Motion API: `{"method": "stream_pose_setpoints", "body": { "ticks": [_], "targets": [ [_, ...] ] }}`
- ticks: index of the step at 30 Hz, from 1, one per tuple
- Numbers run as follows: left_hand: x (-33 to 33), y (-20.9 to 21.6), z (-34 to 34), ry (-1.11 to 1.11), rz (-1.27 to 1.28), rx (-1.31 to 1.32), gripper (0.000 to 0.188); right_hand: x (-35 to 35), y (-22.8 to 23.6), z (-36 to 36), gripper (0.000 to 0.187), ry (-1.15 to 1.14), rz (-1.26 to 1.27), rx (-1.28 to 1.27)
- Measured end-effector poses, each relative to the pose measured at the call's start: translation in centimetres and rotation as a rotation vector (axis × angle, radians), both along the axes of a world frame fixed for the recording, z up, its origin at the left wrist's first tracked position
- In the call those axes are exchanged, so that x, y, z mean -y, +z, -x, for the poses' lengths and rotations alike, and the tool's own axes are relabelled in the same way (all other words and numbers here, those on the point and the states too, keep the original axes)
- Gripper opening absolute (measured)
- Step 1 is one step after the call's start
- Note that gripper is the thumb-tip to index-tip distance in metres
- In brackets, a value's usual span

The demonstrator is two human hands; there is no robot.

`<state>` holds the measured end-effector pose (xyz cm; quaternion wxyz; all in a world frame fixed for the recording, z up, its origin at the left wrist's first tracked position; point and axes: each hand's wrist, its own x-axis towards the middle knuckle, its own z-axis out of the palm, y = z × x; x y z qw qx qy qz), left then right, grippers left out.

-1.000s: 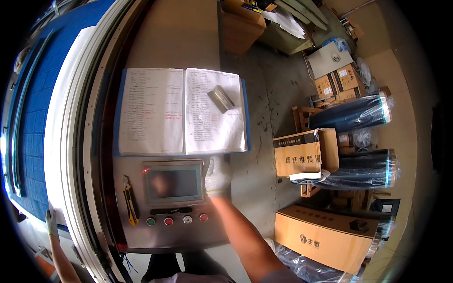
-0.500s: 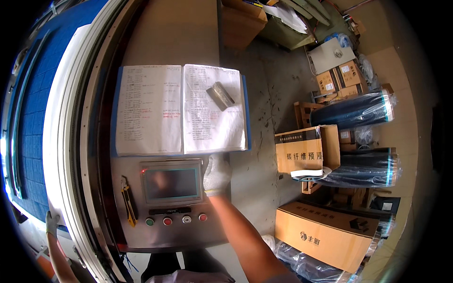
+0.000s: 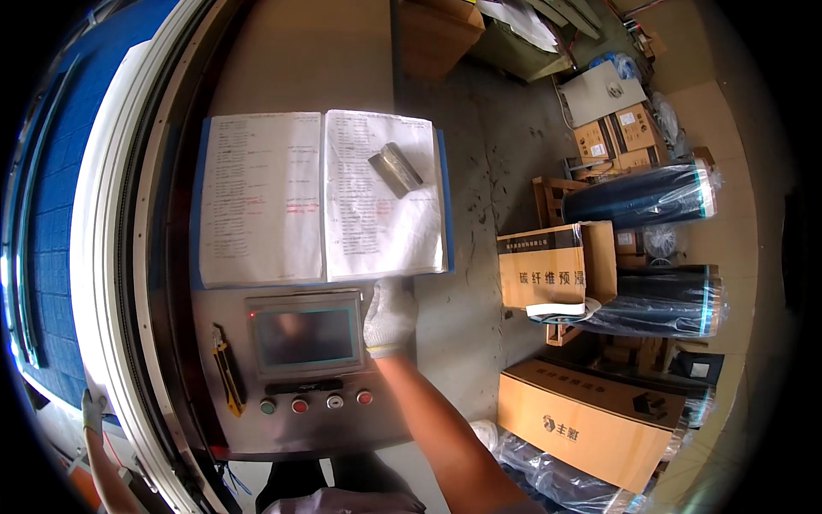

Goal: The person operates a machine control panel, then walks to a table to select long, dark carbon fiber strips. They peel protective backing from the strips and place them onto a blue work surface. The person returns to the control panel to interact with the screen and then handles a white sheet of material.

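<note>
Right hand, white knit glove, is down on the steel console just right of the touchscreen, fingers loosely curled, nothing visible in it. Can't tell if it's gripping the console edge or just resting there; looks like a steadying post, off the glass. Fingertips end at the lower edge of the open book – touching or just short, unclear.

Left hand, also gloved, is small at the far-left rim, by the edge of the white strip next to the blue sheet. Finger spread and grip: can't tell.

Book lies flat just beyond the screen, square to the person, so pages and panel probably read in one glance. Metal block sits tilted on the right page – likely a paperweight.

Yellow-black cutter is parked left of the screen, apart from the button row, presumably to keep the controls unobstructed. Black bar lies between screen and buttons. Screen looks dark, with a reflection on it.
</note>
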<state>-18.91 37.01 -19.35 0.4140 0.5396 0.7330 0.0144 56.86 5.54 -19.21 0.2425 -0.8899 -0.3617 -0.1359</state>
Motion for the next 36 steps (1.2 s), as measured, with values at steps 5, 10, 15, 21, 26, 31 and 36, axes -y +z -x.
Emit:
{"method": "stream_pose_setpoints", "body": {
  "ticks": [5,10,15,21,26,31,36],
  "targets": [
    [-0.4,-0.6,0.9,0.052,0.008,-0.015,0.048,0.7,-0.7,0.0,0.010,0.006,0.178,-0.062],
    [-0.9,-0.6,1.2,0.000,0.024,-0.049,0.053,0.5,-0.2,0.0,0.010,0.017,0.196,-0.060],
    [-0.8,-1.3,2.1,-0.006,-0.035,-0.059,0.053,0.5,-0.4,0.0,0.010,0.017,0.193,-0.061],
    [-0.7,-0.8,1.5,-0.063,-0.010,-0.070,0.054,-0.4,0.4,-0.2,0.008,0.007,-0.018,-0.045],
    [-0.1,0.1,-0.1,0.014,-0.012,-0.023,0.054,0.0,0.2,0.0,0.008,0.008,0.042,-0.062],
    [-0.2,-0.8,0.4,0.076,0.014,0.001,0.054,0.3,0.1,0.1,0.010,0.012,0.160,-0.029],
    [-1.3,-4.4,6.3,-0.018,-0.098,0.042,0.038,0.1,0.3,0.1,0.008,0.005,0.179,-0.031]
  ]
}}
